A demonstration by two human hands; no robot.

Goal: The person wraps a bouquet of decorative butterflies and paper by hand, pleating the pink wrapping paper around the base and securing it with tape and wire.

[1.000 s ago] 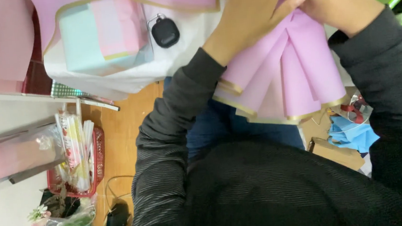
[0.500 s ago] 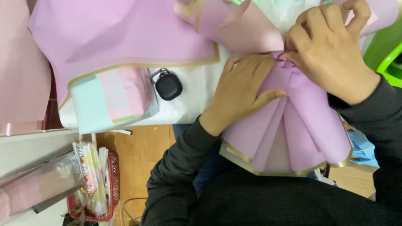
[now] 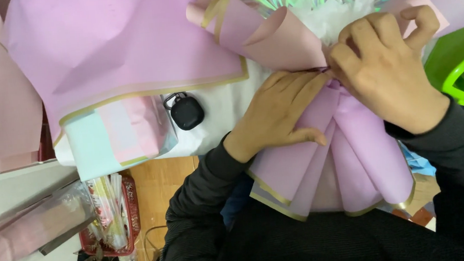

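Here both hands clamp one bouquet wrapped in lilac gold-edged paper (image 3: 350, 160) at its neck: left hand (image 3: 278, 116) pressing flat, right hand (image 3: 387, 74) pinching closed. Iridescent film and white tissue fan above. One small black pouch (image 3: 187, 111) lies left of the bouquet.

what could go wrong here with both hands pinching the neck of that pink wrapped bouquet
The left hand and right hand squeeze the bouquet at its gathered neck; if either grip loosens, the pink folds may spring open. The skirt overhangs the table edge toward the lap, so it could crease. The small black case nearby might get knocked.
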